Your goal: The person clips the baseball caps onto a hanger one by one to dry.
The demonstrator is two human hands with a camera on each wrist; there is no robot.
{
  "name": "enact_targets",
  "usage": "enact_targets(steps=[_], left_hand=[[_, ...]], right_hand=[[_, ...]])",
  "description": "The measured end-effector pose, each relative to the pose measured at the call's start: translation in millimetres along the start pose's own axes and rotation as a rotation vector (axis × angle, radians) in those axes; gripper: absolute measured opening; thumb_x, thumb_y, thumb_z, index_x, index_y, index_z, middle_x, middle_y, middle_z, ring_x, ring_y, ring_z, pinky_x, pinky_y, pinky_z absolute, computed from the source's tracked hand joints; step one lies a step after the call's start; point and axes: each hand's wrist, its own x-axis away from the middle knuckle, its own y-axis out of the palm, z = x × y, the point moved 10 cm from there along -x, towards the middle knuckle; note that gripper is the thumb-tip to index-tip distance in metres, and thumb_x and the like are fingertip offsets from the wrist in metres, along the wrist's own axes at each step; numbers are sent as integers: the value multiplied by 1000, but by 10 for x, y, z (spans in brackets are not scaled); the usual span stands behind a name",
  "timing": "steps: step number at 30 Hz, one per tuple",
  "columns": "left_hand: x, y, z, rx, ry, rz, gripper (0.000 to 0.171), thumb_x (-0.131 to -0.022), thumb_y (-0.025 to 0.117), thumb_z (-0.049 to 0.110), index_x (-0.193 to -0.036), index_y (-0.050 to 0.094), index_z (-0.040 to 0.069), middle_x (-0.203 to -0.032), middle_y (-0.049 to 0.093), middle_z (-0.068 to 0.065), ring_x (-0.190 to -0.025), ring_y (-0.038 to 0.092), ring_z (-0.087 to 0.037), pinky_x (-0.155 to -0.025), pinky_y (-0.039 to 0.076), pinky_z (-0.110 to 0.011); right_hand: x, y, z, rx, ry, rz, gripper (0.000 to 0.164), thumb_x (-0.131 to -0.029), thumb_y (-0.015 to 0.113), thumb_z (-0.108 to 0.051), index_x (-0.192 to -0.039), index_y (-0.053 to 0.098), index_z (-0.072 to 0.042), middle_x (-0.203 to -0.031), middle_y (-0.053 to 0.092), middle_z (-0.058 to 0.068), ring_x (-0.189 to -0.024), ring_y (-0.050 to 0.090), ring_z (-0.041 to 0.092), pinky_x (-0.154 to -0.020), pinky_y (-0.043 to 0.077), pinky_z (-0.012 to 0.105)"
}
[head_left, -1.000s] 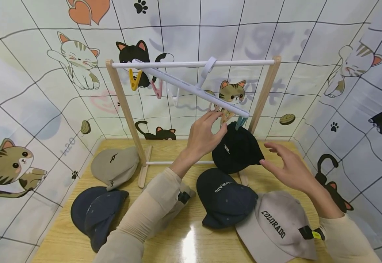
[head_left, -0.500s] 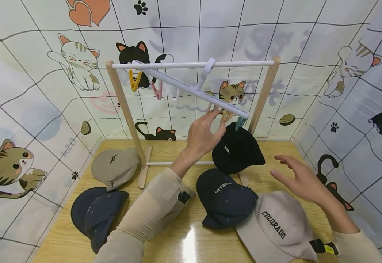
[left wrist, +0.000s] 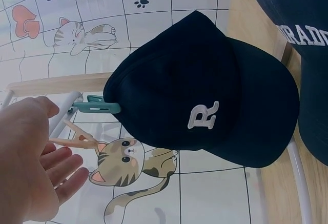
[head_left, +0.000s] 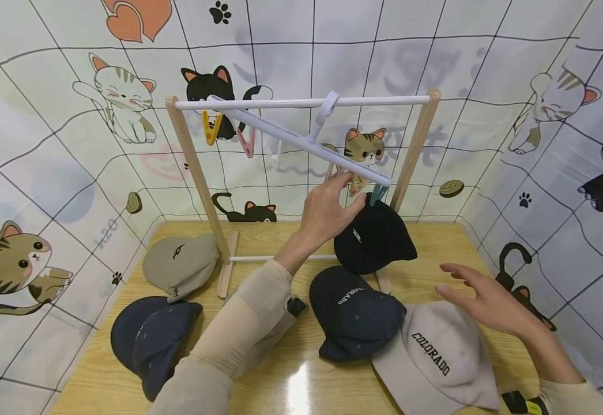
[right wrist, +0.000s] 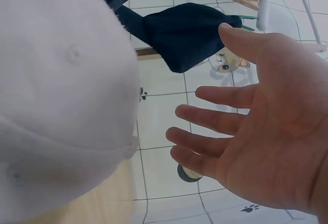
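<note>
A black cap (head_left: 376, 237) with a white R on its front hangs from a teal clip (left wrist: 96, 106) at the low right end of the lavender clip hanger (head_left: 301, 140). My left hand (head_left: 328, 210) is raised beside that end, fingers loosely bent near the orange clip (head_left: 357, 185) and thumb overlapping the cap's edge in the head view. Nothing is gripped between its thumb and fingers in the left wrist view. My right hand (head_left: 488, 297) is held over the table's right side, palm inward and fingers spread, above a light grey COLORADO cap (head_left: 436, 351).
The hanger tilts on the white bar of a wooden rack (head_left: 194, 167); a yellow clip (head_left: 210, 127) and a pink clip (head_left: 246, 142) hang at its left. Also on the table are a navy COLORADO cap (head_left: 355, 314), a beige cap (head_left: 181, 264) and a navy cap (head_left: 151, 340).
My right hand has drawn away from the black cap's brim, toward the right and down. My left hand has shifted slightly to the right. The cap stays hanging from the clip.
</note>
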Motion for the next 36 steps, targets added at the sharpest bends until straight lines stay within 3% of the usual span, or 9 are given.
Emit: enact_targets(steps=[5,11,15,18,22,25,28,32,36], left_hand=[[-31,38,-2,22,-3,19,36,-104,79,30,-133,77,9,-123,85,-9,-86,79,-26,-69,59,-40],[-52,54,-48,16,-33,57,33,-102,82,30,-128,80,9,-119,87,-11,-105,86,-26,-72,64,-43],[-66,54,-85,5,-49,92,31,-101,84,29,-123,82,9,-112,88,-9,-102,86,-23,-70,64,-42],[-72,49,-101,10,-48,116,31,-100,86,29,-121,83,7,-110,89,-9,-100,87,-22,-71,65,-42],[-81,54,-106,20,-51,126,30,-99,87,31,-119,84,8,-109,89,-8,-100,87,-22,-73,65,-42],[-92,51,-103,14,-60,125,29,-99,89,32,-116,84,9,-108,89,-7,-99,87,-22,-72,64,-41],[-103,39,-88,-2,-64,130,29,-98,90,34,-113,84,9,-107,89,-7,-98,86,-22,-70,62,-40],[-116,25,-74,-23,-71,136,31,-97,91,35,-112,84,9,-106,90,-6,-97,86,-20,-70,63,-39],[-130,20,-73,-30,-91,139,30,-96,92,38,-108,84,11,-103,90,-4,-94,86,-18,-73,63,-37]], right_hand=[[84,90,112,-26,29,-28,70,-116,62,-44,-167,47,1,-164,55,33,-146,52,63,-101,50,83],[206,212,225,-59,53,-43,65,-116,62,-42,-165,50,0,-164,57,32,-143,58,64,-103,54,79],[266,281,308,-71,76,-49,63,-116,63,-42,-162,53,-1,-161,61,29,-138,68,55,-100,64,47],[295,332,371,-69,98,-53,61,-116,63,-42,-160,56,0,-157,66,28,-130,75,47,-88,60,26],[343,379,435,-48,122,-38,58,-117,62,-43,-156,62,-1,-143,75,24,-113,80,26,-80,60,25],[370,390,468,-34,140,-19,56,-116,62,-44,-153,65,-3,-133,80,17,-100,75,7,-75,59,25],[386,401,508,-41,161,-15,56,-117,61,-45,-153,66,-3,-129,80,13,-94,70,-2,-73,57,25],[389,406,567,-50,183,-24,56,-117,61,-47,-151,67,-3,-128,80,12,-95,70,0,-73,57,26],[392,386,618,-38,199,-36,56,-116,60,-48,-145,71,-2,-131,80,15,-108,76,16,-77,58,26]])
